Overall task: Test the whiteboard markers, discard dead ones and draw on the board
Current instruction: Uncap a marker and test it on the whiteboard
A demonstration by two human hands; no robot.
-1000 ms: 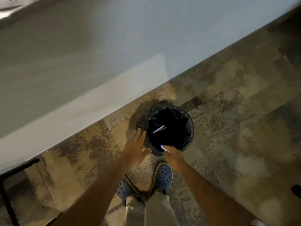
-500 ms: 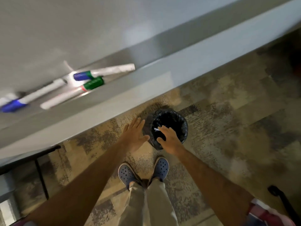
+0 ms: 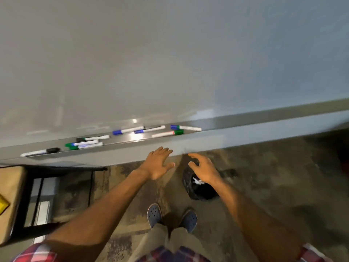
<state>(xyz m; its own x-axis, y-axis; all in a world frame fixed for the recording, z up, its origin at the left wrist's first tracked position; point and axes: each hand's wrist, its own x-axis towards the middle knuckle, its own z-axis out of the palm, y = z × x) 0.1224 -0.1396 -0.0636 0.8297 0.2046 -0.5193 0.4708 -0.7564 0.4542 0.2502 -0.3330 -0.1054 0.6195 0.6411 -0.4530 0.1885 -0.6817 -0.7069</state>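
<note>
At the far left a brown box point(image 3: 11, 195) sits on a dark-framed table point(image 3: 62, 168), both cut off by the frame edge. Above them the whiteboard point(image 3: 170, 53) fills the upper picture, and its tray point(image 3: 132, 138) carries a scattered row of markers: a black-capped marker point(image 3: 40, 152) at the left end, two green-capped ones point(image 3: 83, 145) lying side by side, another dark-capped marker point(image 3: 92, 138), then two blue-capped markers point(image 3: 138, 130), a green-capped marker with a red band point(image 3: 168, 133) and a blue-and-green-capped marker point(image 3: 186, 128) at the right end. Motion blur makes any labels unreadable.

The left hand point(image 3: 157, 163) reaches forward below the tray with fingers straight and spread, holding nothing. Just beside it, the right hand point(image 3: 203, 170) hangs with fingers loosely curved, released and also holding nothing. It hovers over a black-lined bin point(image 3: 200, 190) on the floor, hiding part of the rim; white marker pieces point(image 3: 197, 181) show inside, too blurred to count. Blue clogs point(image 3: 154, 214) stand below.
</note>
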